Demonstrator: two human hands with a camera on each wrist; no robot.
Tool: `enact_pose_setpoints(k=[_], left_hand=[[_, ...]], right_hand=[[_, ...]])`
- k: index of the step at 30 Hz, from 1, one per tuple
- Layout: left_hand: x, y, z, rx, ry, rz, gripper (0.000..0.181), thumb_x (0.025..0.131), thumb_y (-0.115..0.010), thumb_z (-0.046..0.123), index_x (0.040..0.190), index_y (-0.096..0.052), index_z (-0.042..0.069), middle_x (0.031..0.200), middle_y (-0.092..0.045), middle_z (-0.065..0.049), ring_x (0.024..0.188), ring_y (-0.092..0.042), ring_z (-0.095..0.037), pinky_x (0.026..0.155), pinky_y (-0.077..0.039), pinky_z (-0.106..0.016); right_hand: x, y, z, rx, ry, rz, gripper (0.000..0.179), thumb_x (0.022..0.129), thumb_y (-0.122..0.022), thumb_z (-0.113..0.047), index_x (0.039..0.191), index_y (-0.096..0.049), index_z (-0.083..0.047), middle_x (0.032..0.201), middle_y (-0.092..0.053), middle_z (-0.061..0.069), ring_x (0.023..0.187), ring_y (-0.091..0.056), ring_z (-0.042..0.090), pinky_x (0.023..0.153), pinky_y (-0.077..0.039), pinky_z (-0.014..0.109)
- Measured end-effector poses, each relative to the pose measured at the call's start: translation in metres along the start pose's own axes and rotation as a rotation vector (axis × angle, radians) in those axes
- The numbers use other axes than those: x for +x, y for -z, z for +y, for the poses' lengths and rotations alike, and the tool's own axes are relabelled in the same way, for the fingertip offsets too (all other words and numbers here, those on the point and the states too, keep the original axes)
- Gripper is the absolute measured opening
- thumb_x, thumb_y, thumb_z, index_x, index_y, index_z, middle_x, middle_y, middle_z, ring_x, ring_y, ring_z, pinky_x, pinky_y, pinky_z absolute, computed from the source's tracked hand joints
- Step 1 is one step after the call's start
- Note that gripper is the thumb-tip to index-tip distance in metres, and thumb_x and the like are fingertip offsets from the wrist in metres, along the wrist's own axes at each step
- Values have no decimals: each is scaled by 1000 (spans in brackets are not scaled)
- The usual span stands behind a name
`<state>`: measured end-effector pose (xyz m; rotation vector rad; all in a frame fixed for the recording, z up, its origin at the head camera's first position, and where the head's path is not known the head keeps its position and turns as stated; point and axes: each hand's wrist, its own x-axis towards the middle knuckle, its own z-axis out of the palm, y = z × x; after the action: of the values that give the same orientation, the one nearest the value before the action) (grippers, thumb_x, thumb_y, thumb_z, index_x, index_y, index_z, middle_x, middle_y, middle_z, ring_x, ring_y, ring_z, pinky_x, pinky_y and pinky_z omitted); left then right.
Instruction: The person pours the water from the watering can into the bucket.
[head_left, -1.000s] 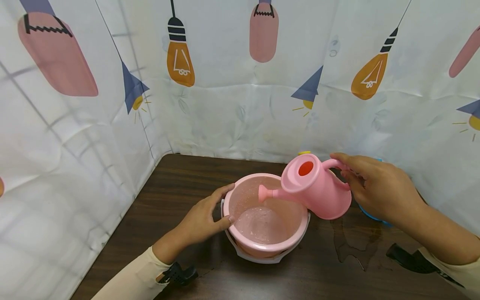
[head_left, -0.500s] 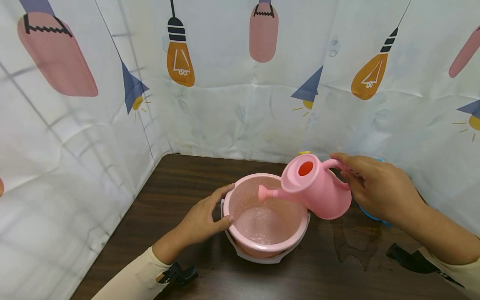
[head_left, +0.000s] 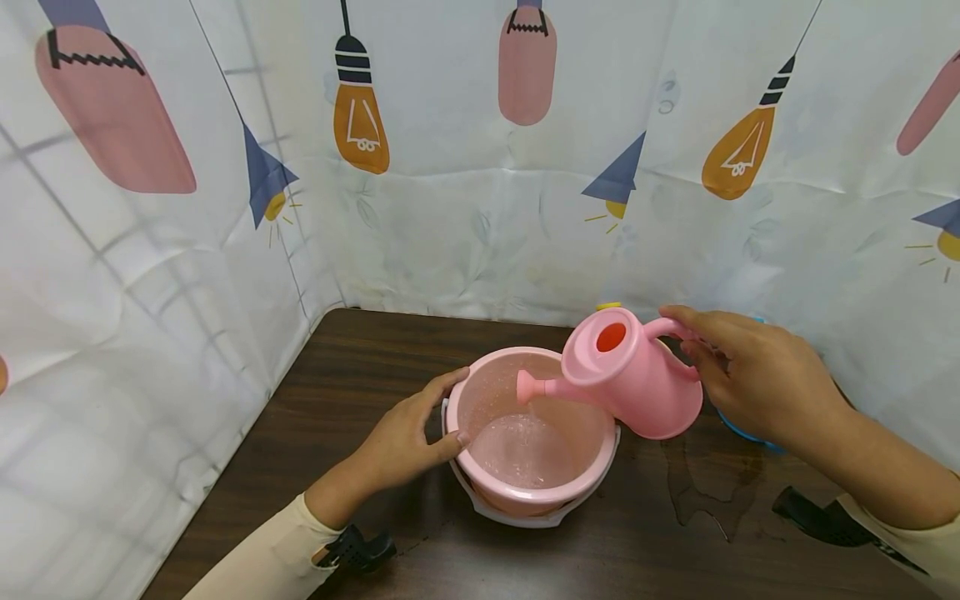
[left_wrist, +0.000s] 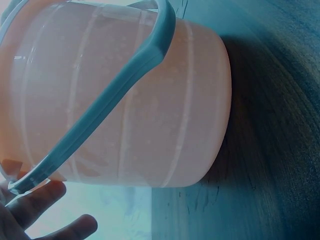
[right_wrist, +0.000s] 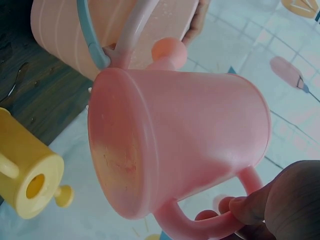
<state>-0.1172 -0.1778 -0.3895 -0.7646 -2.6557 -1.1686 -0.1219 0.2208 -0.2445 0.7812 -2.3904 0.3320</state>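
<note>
A pink bucket (head_left: 495,487) with a pale handle (head_left: 517,522) stands upright on the dark table, shallow water (head_left: 528,450) inside it. At its left rim my left hand (head_left: 401,442) holds it, thumb over the edge; in the left wrist view two fingers (left_wrist: 37,202) spread beside the handle's end. My right hand (head_left: 772,375) grips the handle of a pink watering can (head_left: 641,379), tilted with its spout rose (head_left: 528,387) over the bucket's opening. A faint trickle falls from the rose. The right wrist view shows fingers curled round the can's handle (right_wrist: 200,225).
A yellow watering can (right_wrist: 37,175) stands right of the bucket, mostly hidden in the head view. Part of a blue object (head_left: 750,429) shows behind the right hand. Spilled water (head_left: 705,492) wets the table (head_left: 360,358). A patterned white curtain (head_left: 450,233) borders the back and left.
Both hands, the bucket and the watering can keep their places. Ripples in the bucket's water shift, and a faint trickle now shows below the rose.
</note>
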Motion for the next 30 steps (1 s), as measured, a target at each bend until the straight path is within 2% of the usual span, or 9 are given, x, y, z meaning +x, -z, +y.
enact_pose_setpoints(k=[7,24,30], left_hand=[[0,-1,-3,0,-31,13,77,89,-69,40,158,-38,25,136,-62,-3,122,-59,-22,96,-48,-56],[0,-1,-3,2,-14,9,76,89,-69,38,158,-38,26,136,-62,-4,123,-59,-22,97,-47,-56],[0,-1,-3,1,-19,5,77,89,-69,40,158,-37,26,137,-61,-4,124,-58,-23,97,-47,-57]], right_hand=[[2,1,0,2,46,3,48,82,-77,-2,129,-70,-12,89,-70,-4,67,-56,15,52,-45,38],[2,2,-1,3,49,-2,49,83,-77,-2,130,-70,-13,95,-73,-3,70,-60,17,55,-47,40],[3,2,-2,-1,41,-14,48,84,-77,-2,131,-70,-12,92,-71,-4,70,-58,16,54,-46,39]])
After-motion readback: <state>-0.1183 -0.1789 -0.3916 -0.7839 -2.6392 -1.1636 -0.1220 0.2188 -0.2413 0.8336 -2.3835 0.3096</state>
